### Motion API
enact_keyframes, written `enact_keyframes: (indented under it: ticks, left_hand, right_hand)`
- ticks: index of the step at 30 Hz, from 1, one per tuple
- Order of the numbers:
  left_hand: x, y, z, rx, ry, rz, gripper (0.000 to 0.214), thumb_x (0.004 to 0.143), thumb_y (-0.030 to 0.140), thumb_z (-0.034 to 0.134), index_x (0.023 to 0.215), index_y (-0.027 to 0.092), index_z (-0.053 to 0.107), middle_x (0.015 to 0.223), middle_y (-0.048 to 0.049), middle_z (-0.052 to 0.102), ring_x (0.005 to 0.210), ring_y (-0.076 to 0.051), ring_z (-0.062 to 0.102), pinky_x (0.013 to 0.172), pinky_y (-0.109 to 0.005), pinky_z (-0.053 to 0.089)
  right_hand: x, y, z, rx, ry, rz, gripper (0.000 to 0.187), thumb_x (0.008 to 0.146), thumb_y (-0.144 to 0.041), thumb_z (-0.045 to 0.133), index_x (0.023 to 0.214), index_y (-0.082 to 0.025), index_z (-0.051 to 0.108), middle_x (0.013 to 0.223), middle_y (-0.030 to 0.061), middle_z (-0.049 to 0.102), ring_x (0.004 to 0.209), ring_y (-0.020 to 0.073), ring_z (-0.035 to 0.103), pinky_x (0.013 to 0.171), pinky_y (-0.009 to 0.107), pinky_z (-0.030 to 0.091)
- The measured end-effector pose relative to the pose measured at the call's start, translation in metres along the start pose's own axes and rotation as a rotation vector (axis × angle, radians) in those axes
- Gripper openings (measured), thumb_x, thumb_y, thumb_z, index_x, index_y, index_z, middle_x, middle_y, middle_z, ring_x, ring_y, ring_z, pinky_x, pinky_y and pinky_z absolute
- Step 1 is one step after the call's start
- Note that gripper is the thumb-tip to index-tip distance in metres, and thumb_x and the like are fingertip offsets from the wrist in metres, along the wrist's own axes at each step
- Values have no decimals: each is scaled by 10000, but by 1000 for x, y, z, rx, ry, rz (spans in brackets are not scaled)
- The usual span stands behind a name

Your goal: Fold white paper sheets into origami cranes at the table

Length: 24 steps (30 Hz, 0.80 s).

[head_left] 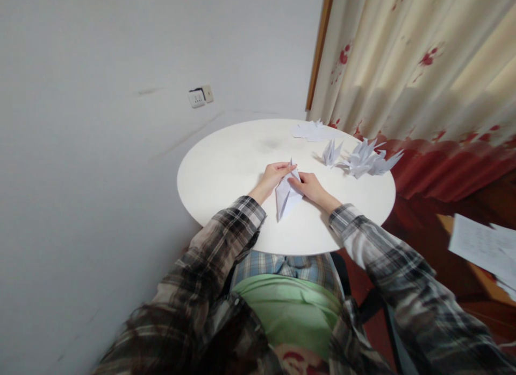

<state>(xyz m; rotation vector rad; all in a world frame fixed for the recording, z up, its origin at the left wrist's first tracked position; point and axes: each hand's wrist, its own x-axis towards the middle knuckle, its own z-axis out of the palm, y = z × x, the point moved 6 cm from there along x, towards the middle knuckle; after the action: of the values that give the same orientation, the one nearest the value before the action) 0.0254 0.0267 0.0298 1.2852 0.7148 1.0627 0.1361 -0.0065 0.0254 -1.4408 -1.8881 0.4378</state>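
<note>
A partly folded piece of white paper [284, 198] is between my hands, just above or on the near half of the round white table; its long point aims toward me. My left hand [276, 177] pinches the upper left edge near the far tip. On the right side, my right hand [309, 185] grips the paper, with the thumb lying across its face. Some fingers are hidden behind the folds. Beyond my right hand stands a folded white paper figure [331, 153], beside a cluster of several similar pointed paper figures [363, 158].
The round white table [226, 170] is close to a grey wall with a socket [196, 98]. Flat white sheets [312, 131] lie at its far edge. A floral curtain [403, 68] hangs at the right. Printed papers [484, 243] rest on a wooden surface at lower right.
</note>
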Motion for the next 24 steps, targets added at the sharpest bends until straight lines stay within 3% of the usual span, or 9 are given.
enact_keyframes:
  ticks: [6, 16, 24]
  left_hand:
    - [1, 1, -1, 35, 33, 21, 209, 675, 334, 725, 738, 136, 704, 696, -27, 668, 619, -95, 520, 636, -259, 412]
    - [6, -3, -9, 66, 76, 20, 250, 720, 350, 687, 853, 141, 715, 843, -59, 717, 699, -106, 556, 682, -253, 422]
    - [4, 1, -12, 98, 137, 48, 175, 682, 273, 695, 801, 145, 703, 834, -47, 707, 736, -115, 575, 723, -271, 433]
  right_hand:
    - [0, -2, 1, -12, -14, -18, 300, 809, -386, 460, 672, -144, 571, 597, -2, 538, 562, 104, 420, 541, 234, 291]
    - [-1, -1, -2, 56, 28, 5, 313, 803, -406, 456, 685, -143, 578, 618, 5, 556, 568, 107, 428, 546, 237, 308]
    - [-2, -2, -1, 94, 3, -9, 434, 817, -543, 396, 657, -162, 529, 601, -3, 509, 571, 108, 395, 545, 247, 290]
